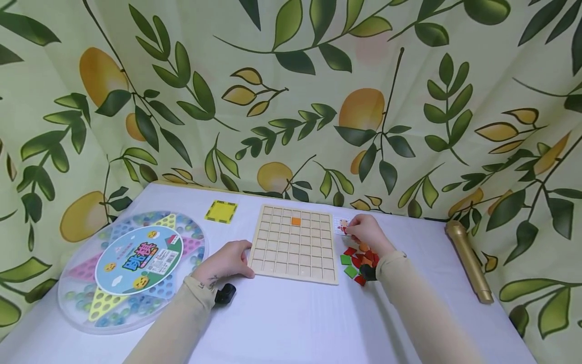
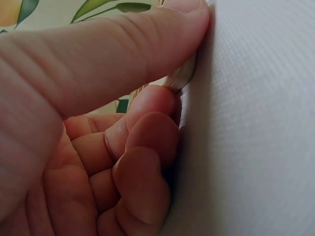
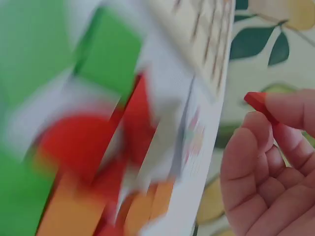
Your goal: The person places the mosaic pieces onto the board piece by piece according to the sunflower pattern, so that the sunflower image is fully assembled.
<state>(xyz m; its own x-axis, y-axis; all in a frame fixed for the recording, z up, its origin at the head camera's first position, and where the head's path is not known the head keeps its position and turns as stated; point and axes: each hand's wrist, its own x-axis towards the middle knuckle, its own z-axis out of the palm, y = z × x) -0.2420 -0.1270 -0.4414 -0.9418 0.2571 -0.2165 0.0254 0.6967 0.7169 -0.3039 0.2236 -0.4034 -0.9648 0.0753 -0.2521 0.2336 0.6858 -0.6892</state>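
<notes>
A wooden grid board (image 1: 294,251) lies flat on the white table, with one orange square tile (image 1: 296,221) in a cell near its far edge. My left hand (image 1: 229,259) holds the board's near left corner, thumb and curled fingers against its edges. Between thumb and fingertip, my right hand (image 1: 370,235) pinches a small red piece (image 3: 257,101) whose full shape is hidden. That hand is raised over a small printed card (image 1: 338,224) beside the board. Below it lies a loose pile of red, orange and green pieces (image 3: 108,54), blurred in the right wrist view.
A round Chinese checkers set (image 1: 136,260) with marbles under a clear cover lies at the left. Behind the board's left side is a yellow square (image 1: 221,212). A gold cylinder (image 1: 469,263) lies near the right edge. Leaf-patterned cloth (image 1: 291,141) hangs behind the table.
</notes>
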